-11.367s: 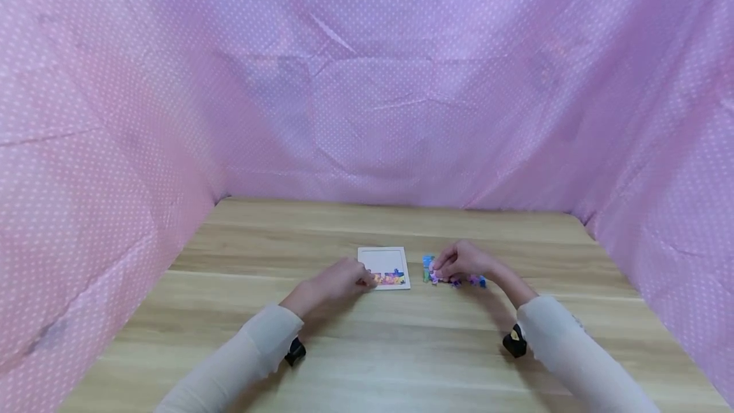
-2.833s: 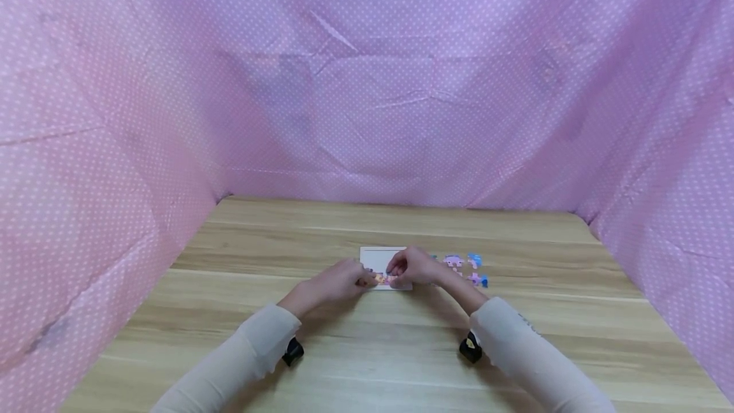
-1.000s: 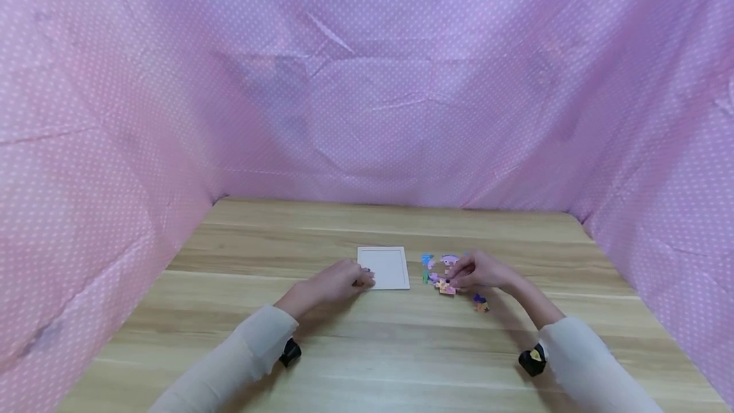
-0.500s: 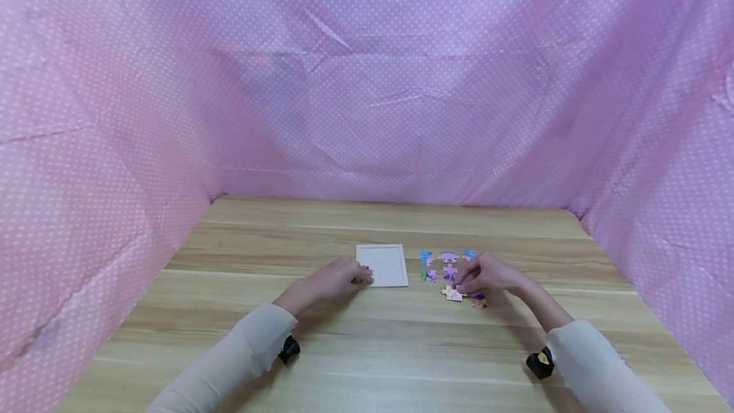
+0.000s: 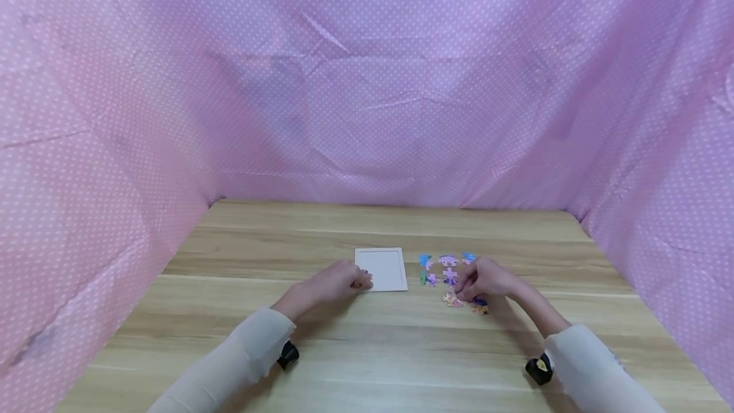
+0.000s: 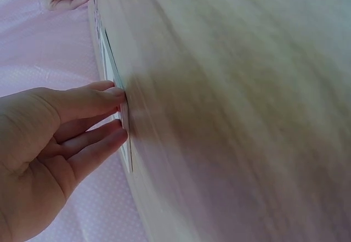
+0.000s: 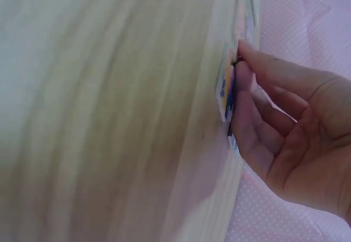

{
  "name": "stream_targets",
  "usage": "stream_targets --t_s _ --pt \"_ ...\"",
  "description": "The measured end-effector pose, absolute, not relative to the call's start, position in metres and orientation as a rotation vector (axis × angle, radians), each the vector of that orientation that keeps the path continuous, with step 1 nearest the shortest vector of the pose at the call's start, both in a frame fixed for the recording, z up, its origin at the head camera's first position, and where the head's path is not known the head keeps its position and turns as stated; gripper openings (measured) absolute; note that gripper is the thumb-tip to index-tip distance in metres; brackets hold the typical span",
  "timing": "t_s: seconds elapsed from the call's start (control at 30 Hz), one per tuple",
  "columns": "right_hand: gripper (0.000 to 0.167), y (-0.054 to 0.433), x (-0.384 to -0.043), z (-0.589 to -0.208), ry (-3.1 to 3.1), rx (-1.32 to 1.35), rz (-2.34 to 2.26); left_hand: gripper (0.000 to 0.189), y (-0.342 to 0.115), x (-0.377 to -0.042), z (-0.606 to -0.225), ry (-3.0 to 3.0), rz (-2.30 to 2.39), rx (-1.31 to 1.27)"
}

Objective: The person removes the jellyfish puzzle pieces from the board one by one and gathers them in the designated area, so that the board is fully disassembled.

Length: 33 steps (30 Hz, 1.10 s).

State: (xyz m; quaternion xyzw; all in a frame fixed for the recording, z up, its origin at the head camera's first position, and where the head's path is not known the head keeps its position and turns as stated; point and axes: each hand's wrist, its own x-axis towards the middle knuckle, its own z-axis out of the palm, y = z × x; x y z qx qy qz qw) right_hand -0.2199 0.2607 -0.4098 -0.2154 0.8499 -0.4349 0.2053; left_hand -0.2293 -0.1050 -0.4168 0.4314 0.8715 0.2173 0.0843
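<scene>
My left hand (image 5: 338, 278) holds the near-left corner of a white square puzzle tray (image 5: 387, 271), whose inside is bare. In the left wrist view, thumb and fingertips meet the tray's thin edge (image 6: 125, 110). To the right, my right hand (image 5: 487, 278) pinches with thumb and forefinger at a yellow-and-pink jigsaw piece (image 5: 452, 299); its fingertips partly hide that piece. Beside it, under the hand, lies a dark blue and orange piece (image 5: 480, 307), seen edge-on in the right wrist view as a coloured piece (image 7: 225, 85).
Behind the right fingertips lie several more jigsaw pieces: a blue one (image 5: 425, 261), a pink one (image 5: 448, 260), a green-and-purple one (image 5: 429, 278) and a purple one (image 5: 450, 276). Pink dotted cloth (image 5: 367, 81) encloses the wooden table (image 5: 367, 349) at the back and sides.
The puzzle pieces have left the tray and lie to its right. My right hand has moved from the tray to them, shifting the yellow-and-pink piece slightly toward me. The left hand stays put.
</scene>
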Motion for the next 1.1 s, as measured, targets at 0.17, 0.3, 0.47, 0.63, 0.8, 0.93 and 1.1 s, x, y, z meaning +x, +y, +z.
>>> stream_targets --t_s 0.17,0.3,0.47,0.63,0.8,0.93,1.1 --pt "0.004 0.261 -0.219 -0.409 2.367 -0.567 -1.215 0.016 -0.107 -0.229 -0.417 2.613 0.632 1.255" --pt "0.006 0.259 -0.222 -0.407 2.364 -0.554 -1.221 0.016 -0.108 -0.229 -0.416 2.605 0.612 1.339" --pt "0.014 0.249 -0.231 -0.405 2.420 -0.602 -1.182 0.023 -0.109 -0.229 -0.416 2.611 0.630 1.373" --pt "0.018 0.231 -0.237 -0.400 2.464 -0.628 -1.136 0.011 -0.114 -0.230 -0.417 2.650 0.638 1.334" --pt "0.025 0.211 -0.240 -0.395 2.410 -0.596 -1.199 0.016 -0.118 -0.229 -0.415 2.661 0.656 1.274" --pt "0.027 0.195 -0.244 -0.398 2.392 -0.585 -1.233 0.016 -0.119 -0.228 -0.414 2.654 0.673 1.244" --pt "0.024 0.173 -0.248 -0.399 2.406 -0.602 -1.245 0.015 -0.119 -0.230 -0.413 2.621 0.665 1.280"
